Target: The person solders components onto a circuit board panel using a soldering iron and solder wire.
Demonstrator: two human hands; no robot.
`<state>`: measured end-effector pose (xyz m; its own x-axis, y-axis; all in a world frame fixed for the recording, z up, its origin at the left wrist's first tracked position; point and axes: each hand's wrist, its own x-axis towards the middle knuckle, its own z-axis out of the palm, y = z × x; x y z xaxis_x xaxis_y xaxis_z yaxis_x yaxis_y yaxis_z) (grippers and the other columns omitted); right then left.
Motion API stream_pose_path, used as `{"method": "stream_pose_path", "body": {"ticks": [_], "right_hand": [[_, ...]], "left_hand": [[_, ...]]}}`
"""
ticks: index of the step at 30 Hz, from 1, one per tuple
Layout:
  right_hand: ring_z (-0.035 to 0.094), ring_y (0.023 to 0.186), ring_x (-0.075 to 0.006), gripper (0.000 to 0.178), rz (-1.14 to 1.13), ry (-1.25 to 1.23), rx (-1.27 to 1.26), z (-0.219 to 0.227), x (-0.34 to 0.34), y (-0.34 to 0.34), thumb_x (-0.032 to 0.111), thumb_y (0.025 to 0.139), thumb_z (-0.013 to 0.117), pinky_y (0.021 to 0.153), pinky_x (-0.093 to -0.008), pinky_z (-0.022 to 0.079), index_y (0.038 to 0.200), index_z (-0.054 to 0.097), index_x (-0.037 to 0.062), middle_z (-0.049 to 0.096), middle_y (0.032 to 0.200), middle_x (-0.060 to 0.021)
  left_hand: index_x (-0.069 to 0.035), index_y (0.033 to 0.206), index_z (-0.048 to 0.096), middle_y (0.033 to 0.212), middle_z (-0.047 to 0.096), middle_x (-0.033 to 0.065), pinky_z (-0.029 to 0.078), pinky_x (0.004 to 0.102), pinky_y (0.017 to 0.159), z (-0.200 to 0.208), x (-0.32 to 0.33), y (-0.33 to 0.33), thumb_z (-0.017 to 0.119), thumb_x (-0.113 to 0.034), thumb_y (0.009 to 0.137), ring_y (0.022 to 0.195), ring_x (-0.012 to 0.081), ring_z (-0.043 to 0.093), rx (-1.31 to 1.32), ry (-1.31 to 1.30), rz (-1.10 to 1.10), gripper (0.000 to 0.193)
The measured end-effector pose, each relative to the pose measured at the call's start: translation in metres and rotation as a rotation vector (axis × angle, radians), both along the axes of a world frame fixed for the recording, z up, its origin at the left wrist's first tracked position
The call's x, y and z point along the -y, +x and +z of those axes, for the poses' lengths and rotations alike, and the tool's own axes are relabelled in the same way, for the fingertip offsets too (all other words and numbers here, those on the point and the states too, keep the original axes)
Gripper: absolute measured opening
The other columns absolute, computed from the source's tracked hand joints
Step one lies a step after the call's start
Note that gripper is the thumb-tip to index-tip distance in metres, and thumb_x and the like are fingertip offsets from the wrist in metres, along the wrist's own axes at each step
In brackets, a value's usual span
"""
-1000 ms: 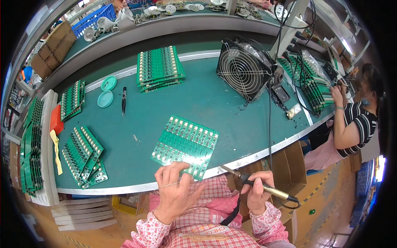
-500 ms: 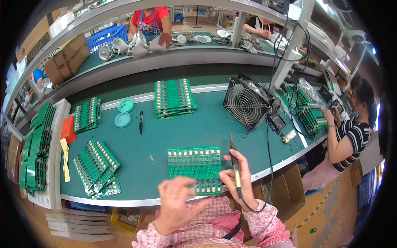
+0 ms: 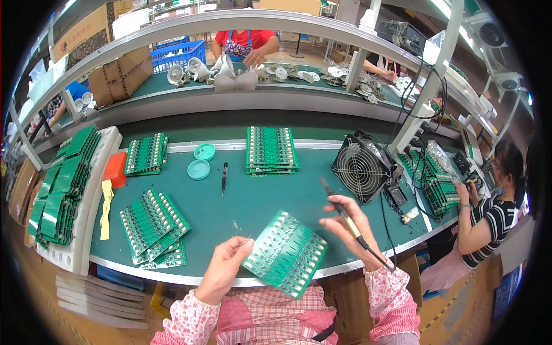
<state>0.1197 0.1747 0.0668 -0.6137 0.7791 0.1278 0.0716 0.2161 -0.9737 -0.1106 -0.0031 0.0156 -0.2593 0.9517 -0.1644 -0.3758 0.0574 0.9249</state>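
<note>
My right hand (image 3: 353, 227) is closed around a soldering iron (image 3: 348, 217) with a yellow and black handle, its tip pointing up and to the left. A green circuit board (image 3: 287, 253) lies turned at an angle between my hands, its near corner reaching past the table's front edge. My left hand (image 3: 226, 263) is closed in a pinch beside the board's left edge. A thin wire (image 3: 249, 237) shows at those fingertips; whether they also grip the board, I cannot tell.
Stacks of circuit boards stand at the back (image 3: 270, 150), front left (image 3: 154, 227) and far left (image 3: 69, 184). A black fan (image 3: 361, 167) stands right of centre. A tweezers-like tool (image 3: 224, 179) lies near a teal round container (image 3: 198, 169). A co-worker (image 3: 489, 207) sits at the right.
The board lay flat and square to the table; now it is turned at an angle. My left hand has gone from spread fingers to a pinch. The whole view has shifted.
</note>
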Motion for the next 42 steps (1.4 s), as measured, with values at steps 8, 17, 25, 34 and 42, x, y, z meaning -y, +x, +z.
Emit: {"method": "stream_pose_path", "body": {"ticks": [8,17,25,34,42], "right_hand": [[0.068,0.091,-0.0274,0.043,-0.150,0.622,0.129,-0.006,0.062,0.014,0.000,0.081,0.074,0.078,-0.0350,0.053,0.121,0.058,0.0031,0.064,0.102,-0.0151],[0.059,0.083,-0.0252,0.032,0.114,0.870,0.292,-0.032,0.113,0.025,0.015,0.071,0.082,0.068,-0.0356,0.049,0.102,0.073,0.0178,0.058,0.096,-0.0073],[0.058,0.087,-0.0260,0.025,0.138,0.804,0.337,-0.043,0.115,0.036,0.018,0.070,0.084,0.071,-0.0360,0.048,0.091,0.071,0.0161,0.054,0.094,-0.0071],[0.058,0.100,-0.0222,0.052,0.057,0.846,0.481,-0.051,0.096,0.033,0.029,0.069,0.086,0.102,-0.0493,0.035,0.116,0.065,0.0205,0.057,0.103,-0.0096],[0.060,0.091,-0.0231,0.052,0.089,0.860,0.405,-0.039,0.077,0.026,0.023,0.069,0.086,0.091,-0.0411,0.045,0.116,0.066,0.0139,0.062,0.096,-0.0084]], "left_hand": [[0.005,0.121,0.054,0.102,0.066,0.0076,0.053,0.0287,0.081,0.007,0.050,0.065,0.056,-0.013,0.101,0.098,0.0152,0.066,-0.014,-0.132,-0.052,0.027],[-0.006,0.089,0.059,0.077,0.058,0.0060,0.041,0.0399,0.080,0.005,0.047,0.077,0.067,-0.017,0.088,0.075,0.0254,0.059,-1.212,0.245,-0.215,0.013],[-0.014,0.080,0.061,0.084,0.063,-0.0045,0.028,0.0519,0.105,0.004,0.053,0.072,0.076,-0.014,0.078,0.089,0.0166,0.062,-1.358,0.246,-0.024,0.016],[-0.008,0.081,0.060,0.098,0.069,0.0032,0.032,0.0476,0.104,-0.014,0.049,0.048,0.070,-0.005,0.082,0.095,0.0223,0.065,-1.271,0.139,0.273,0.010],[-0.007,0.075,0.057,0.105,0.071,0.0054,0.038,0.0456,0.100,-0.024,0.038,0.055,0.068,-0.004,0.080,0.103,0.0242,0.066,-1.280,0.176,0.330,0.012]]}}
